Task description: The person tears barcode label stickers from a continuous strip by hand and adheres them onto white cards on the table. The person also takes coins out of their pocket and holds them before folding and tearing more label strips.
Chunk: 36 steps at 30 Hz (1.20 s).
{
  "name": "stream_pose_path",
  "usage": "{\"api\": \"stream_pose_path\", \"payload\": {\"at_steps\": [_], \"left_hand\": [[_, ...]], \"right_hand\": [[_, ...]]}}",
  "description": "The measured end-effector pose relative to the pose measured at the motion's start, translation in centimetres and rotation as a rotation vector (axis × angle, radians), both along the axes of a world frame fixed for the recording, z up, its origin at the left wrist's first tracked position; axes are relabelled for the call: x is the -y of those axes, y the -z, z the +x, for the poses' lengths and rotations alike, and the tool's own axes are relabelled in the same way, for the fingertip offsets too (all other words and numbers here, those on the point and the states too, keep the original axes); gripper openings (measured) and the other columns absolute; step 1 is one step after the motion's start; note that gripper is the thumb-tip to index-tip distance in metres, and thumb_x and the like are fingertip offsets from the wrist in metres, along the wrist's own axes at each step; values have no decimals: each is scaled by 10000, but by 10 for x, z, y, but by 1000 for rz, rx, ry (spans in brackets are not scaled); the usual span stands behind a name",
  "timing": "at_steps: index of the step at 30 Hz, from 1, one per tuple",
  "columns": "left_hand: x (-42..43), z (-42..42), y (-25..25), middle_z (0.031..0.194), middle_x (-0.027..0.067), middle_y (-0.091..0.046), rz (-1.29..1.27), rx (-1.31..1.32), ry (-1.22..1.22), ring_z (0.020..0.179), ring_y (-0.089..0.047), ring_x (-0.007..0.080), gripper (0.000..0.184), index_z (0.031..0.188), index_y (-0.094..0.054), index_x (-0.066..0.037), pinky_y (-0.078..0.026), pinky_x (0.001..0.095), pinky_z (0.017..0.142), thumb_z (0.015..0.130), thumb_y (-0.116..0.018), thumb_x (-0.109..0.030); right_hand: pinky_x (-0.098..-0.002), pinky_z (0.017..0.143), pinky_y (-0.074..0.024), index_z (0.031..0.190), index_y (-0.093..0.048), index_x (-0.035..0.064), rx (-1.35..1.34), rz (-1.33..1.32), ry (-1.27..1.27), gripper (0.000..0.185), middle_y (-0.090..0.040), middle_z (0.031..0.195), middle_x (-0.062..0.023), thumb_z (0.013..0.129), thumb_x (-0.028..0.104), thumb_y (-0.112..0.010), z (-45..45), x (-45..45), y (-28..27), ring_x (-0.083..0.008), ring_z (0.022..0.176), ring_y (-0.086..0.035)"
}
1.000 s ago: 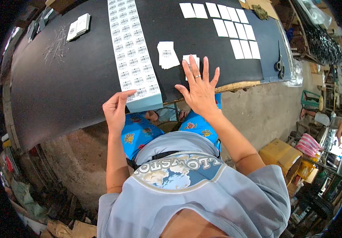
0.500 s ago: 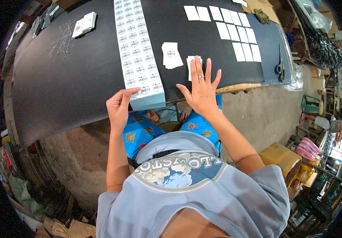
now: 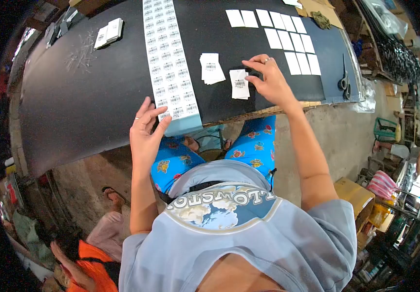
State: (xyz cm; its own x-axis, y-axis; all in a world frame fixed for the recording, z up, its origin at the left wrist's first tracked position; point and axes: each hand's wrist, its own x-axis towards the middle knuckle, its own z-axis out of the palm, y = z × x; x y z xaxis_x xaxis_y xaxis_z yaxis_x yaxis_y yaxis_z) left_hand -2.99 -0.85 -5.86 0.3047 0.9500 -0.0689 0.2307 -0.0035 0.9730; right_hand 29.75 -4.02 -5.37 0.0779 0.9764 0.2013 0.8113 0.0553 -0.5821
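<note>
A long strip of barcode labels [image 3: 170,63] runs down the black table to its near edge, its pale blue backing [image 3: 183,125] folded over there. My left hand [image 3: 146,129] is at the strip's lower left corner, fingers parted and fingertips by the last row of labels. My right hand [image 3: 270,80] hovers at the right side of a small stack of white tags [image 3: 239,83], its top one bearing a barcode label. Thumb and forefinger are apart with nothing visible between them. Left of that stack lies another fanned pile of labelled tags [image 3: 212,68].
Rows of blank white tags [image 3: 285,39] lie at the table's far right, with scissors [image 3: 345,80] near the right edge. Farther left are a tag bundle [image 3: 108,33] and loose clear strings [image 3: 81,53]. A person in orange [image 3: 93,267] is at lower left.
My right hand has lifted off the small tag stack and drawn to its right, uncovering the barcode label. My left hand's fingers have spread from a pinch. A person in orange has appeared behind left.
</note>
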Motion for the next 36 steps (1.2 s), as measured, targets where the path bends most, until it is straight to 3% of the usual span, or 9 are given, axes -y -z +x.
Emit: {"api": "stream_pose_path", "payload": {"at_steps": [1, 5, 11, 19, 28, 31, 33, 35, 36], "left_hand": [[-1, -1, -1, 1353, 181, -446, 144, -127, -1, 1122, -535, 226, 307, 1133, -604, 32, -441, 322, 942, 854, -654, -85], [-7, 19, -18, 1310, 192, -489, 244, -127, -35, 1187, -498, 262, 389, 1219, -539, 33, -420, 345, 977, 857, -641, -65], [-26, 57, -24, 1240, 197, -544, -114, 282, 121, 1183, -512, 255, 465, 1250, -501, 58, -416, 365, 1005, 837, -666, -78], [-21, 60, -19, 1243, 187, -546, -78, 228, 148, 1184, -514, 247, 437, 1240, -509, 60, -449, 344, 967, 846, -651, -64], [-38, -1, 15, 1146, 145, -621, 173, 102, -282, 1072, -591, 209, 298, 1165, -584, 31, -459, 315, 940, 878, -603, -45], [-38, -13, 32, 1136, 104, -637, 285, -48, -380, 1041, -603, 183, 269, 1146, -614, -4, -464, 307, 909, 883, -591, -54], [-37, -16, 40, 1124, 80, -646, 336, -58, -414, 989, -614, 163, 254, 1128, -632, -25, -470, 293, 868, 879, -595, -59], [-33, -15, 42, 1084, 73, -658, 348, -76, -435, 953, -615, 163, 246, 1112, -647, -47, -469, 294, 844, 870, -603, -62], [-32, -13, 38, 1099, 74, -654, 368, -153, -429, 969, -610, 157, 247, 1119, -637, -33, -464, 290, 865, 877, -600, -60]], "right_hand": [[-374, 901, -409, 1099, -634, 27, -26, -109, -53, 360, -549, 1071, -141, 750, 99, -679, 4, -5, -4, -317, 1015, -495], [-349, 799, -437, 1074, -659, 75, 42, -110, -186, 423, -528, 1010, -103, 669, 131, -766, 7, -20, 0, -251, 954, -522], [-391, 807, -444, 907, -690, 46, 130, -168, -103, 380, -565, 932, -102, 559, 136, -815, -9, -8, -7, -296, 919, -545], [-399, 780, -451, 861, -606, 39, 148, -158, -147, 396, -584, 903, -114, 536, 121, -816, -3, -10, 1, -307, 886, -549], [-289, 639, -443, 1116, -545, 18, -262, -497, -391, 610, -573, 681, -37, 570, 86, -808, -14, -64, -25, -135, 653, -551], [-277, 621, -437, 1168, -542, 9, -296, -386, -362, 671, -568, 670, -39, 561, 92, -817, -23, -89, -13, -131, 636, -545], [-305, 699, -454, 1193, -555, 34, -161, -368, -378, 717, -594, 813, -84, 544, 154, -833, -31, -99, -6, -181, 774, -575], [-433, 851, -446, 1134, -617, 91, 381, -172, -234, 710, -558, 1076, -136, 485, 248, -857, -41, -101, 2, -303, 1040, -529], [-483, 910, -397, 1106, -633, 127, 331, -261, -229, 714, -510, 1162, -124, 459, 314, -868, -41, -107, 1, -344, 1142, -450]]}}
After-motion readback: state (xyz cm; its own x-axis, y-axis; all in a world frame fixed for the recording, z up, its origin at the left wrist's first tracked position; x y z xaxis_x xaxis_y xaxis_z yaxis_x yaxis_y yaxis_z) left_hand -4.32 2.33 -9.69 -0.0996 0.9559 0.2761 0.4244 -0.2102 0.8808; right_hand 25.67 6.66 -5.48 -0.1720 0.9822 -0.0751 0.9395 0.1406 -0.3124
